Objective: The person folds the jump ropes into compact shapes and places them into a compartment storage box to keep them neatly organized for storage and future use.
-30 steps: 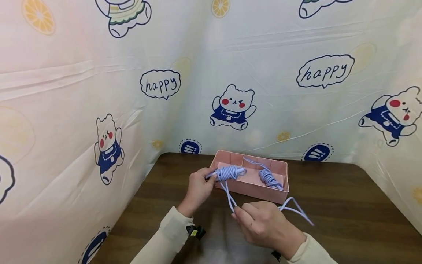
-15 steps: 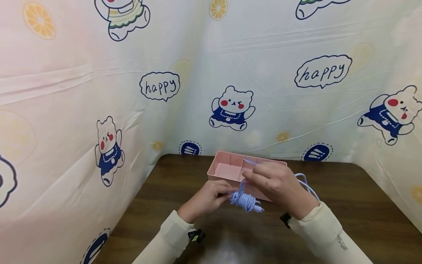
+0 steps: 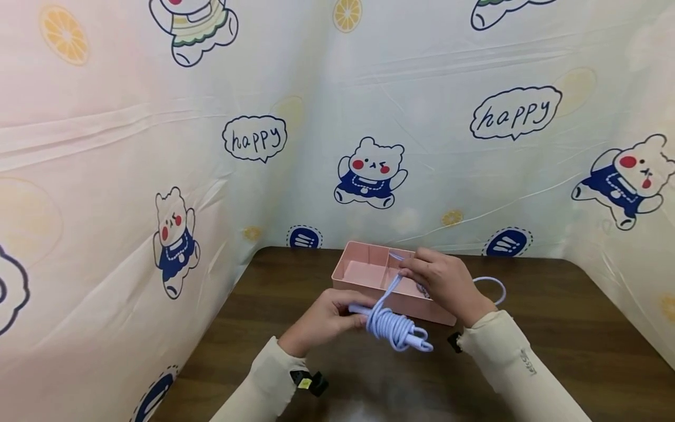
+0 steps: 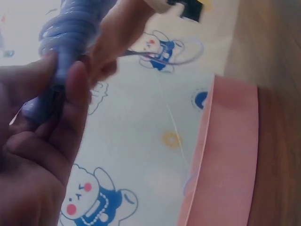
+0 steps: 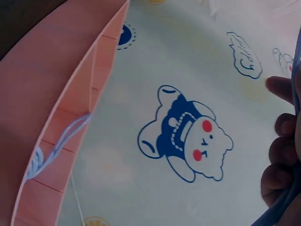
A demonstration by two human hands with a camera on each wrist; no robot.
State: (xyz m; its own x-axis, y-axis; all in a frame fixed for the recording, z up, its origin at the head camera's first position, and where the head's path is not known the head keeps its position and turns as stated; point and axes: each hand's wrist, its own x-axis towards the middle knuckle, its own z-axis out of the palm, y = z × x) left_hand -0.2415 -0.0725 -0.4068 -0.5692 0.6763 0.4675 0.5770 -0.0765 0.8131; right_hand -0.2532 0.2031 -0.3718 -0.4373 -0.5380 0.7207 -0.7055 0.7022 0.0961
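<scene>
A light blue cord [image 3: 391, 329] is wound in tight coils round its own folded length, with looped ends sticking out at the right. My left hand [image 3: 324, 319] grips the bundle's left end between thumb and fingers, above the table in front of the pink box [image 3: 392, 298]. My right hand [image 3: 448, 284], raised over the box's right part, pinches the strand that runs up from the coils. The left wrist view shows the coils [image 4: 70, 30] close up above the left thumb and fingers. Strands of cord [image 5: 277, 207] pass through the curled right fingers.
The divided pink box stands at the back of the brown wooden table [image 3: 253, 346]. A second coiled blue cord [image 5: 35, 165] lies inside it, mostly hidden by the right hand in the head view. Printed cloth [image 3: 316, 88] hangs behind and at the sides.
The bundle has come down and nearer from over the box, and its right end now tilts downward. My right hand has risen from below the bundle to above it, carrying the strand.
</scene>
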